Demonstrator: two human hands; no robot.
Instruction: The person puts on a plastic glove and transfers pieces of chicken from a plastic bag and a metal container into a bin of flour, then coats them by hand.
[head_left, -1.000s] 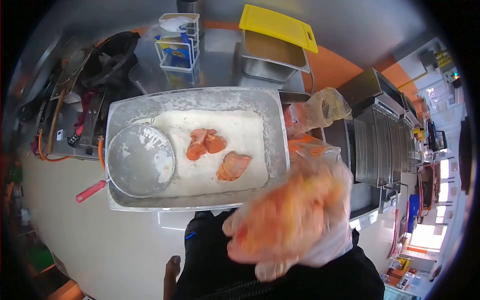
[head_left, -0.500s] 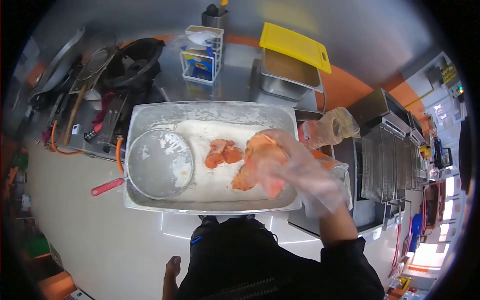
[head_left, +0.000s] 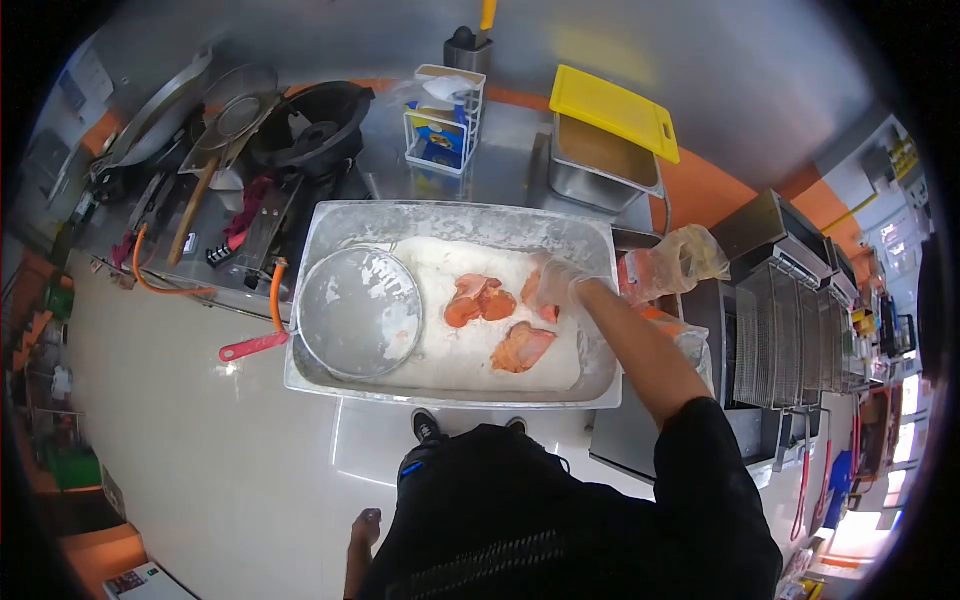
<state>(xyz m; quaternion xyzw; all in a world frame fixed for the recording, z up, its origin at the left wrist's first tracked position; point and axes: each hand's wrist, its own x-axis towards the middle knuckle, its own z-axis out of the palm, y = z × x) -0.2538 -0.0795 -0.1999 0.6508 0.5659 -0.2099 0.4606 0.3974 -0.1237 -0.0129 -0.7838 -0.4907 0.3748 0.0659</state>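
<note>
My right hand (head_left: 562, 287), in a clear plastic glove, is down in the metal tray (head_left: 455, 397). Its fingers are closed around a piece of raw chicken (head_left: 531, 291) at the tray's right side; the glove and wrist hide part of it. Two other pieces lie on the white flour (head_left: 430, 352): a reddish chicken piece (head_left: 480, 300) near the middle and another chicken piece (head_left: 523, 348) nearer to me. Away from the tray, my left hand (head_left: 368, 525) hangs low at my side with curled fingers and nothing visible in it.
A round sieve (head_left: 361, 312) with a red handle (head_left: 253, 347) rests in the tray's left end. Behind stand a white rack (head_left: 438, 140) and a steel container (head_left: 597, 185) under a yellow board (head_left: 615, 112). Fryer baskets (head_left: 775, 335) hang at right; pans (head_left: 312, 130) lie at left.
My right hand has gone down from above the tray to its right side with a chicken piece. Another piece now lies uncovered near the front. The view has shifted slightly.
</note>
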